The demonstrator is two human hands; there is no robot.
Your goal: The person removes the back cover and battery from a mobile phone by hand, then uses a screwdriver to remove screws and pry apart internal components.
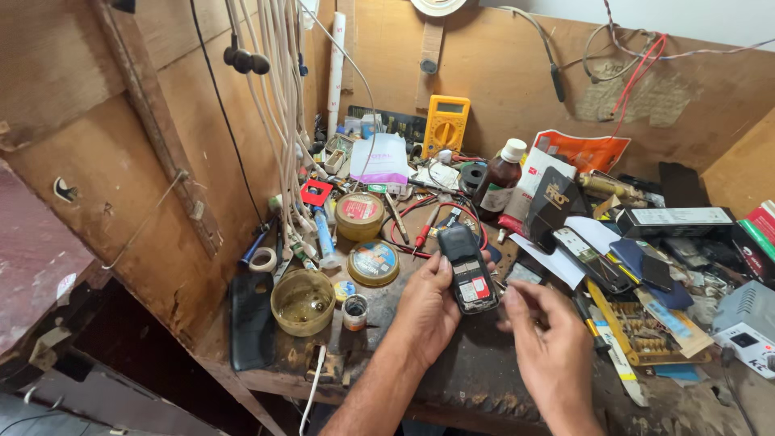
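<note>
My left hand point(429, 311) holds a small black mobile phone point(468, 266) with its back cover off, the inner compartment with red and white labels facing me. My right hand point(549, 343) sits just right of the phone, fingers pinched together near its lower right edge; whether something tiny is between them I cannot tell. Both hands hover over a dark, worn bench mat point(484, 371).
Cluttered wooden bench: yellow multimeter point(446, 123), brown bottle point(498, 179), two round tins point(360, 215) point(373, 262), a yellowish dish point(303, 301), black phone cover point(251, 320), red probe leads, boxes and phones at right, white power unit point(747, 327). Cables hang at left.
</note>
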